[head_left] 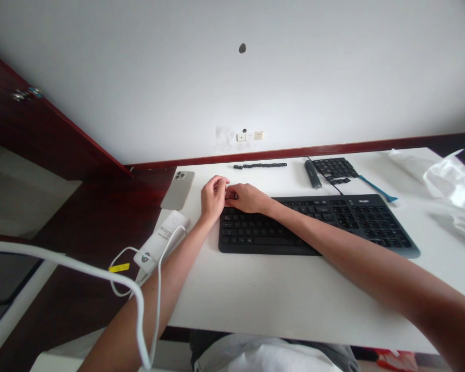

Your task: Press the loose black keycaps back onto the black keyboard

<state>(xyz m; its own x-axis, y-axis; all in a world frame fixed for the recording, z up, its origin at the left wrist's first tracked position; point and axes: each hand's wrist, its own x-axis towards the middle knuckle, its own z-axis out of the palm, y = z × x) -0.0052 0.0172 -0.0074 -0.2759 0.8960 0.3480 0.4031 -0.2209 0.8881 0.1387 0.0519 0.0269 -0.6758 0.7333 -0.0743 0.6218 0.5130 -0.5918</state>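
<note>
A black keyboard [271,241] lies on the white desk, its numpad side toward the right. Over its upper left corner, my right hand [248,198] reaches across with the fingers pinched together. Close against those fingertips is my left hand [214,198], curled just beyond the keyboard's left edge. Anything between the fingers is too small or hidden to make out. Both hands cover the top left keys. Behind them, a row of small black keycaps [265,165] runs along the back of the desk.
A phone [178,190] and a white power strip [166,237] with a cable lie left. Back right are a black cylindrical tool [312,174], a block of black keycaps [335,168] and a blue brush [377,189]. White plastic wrapping [449,178] covers the right edge.
</note>
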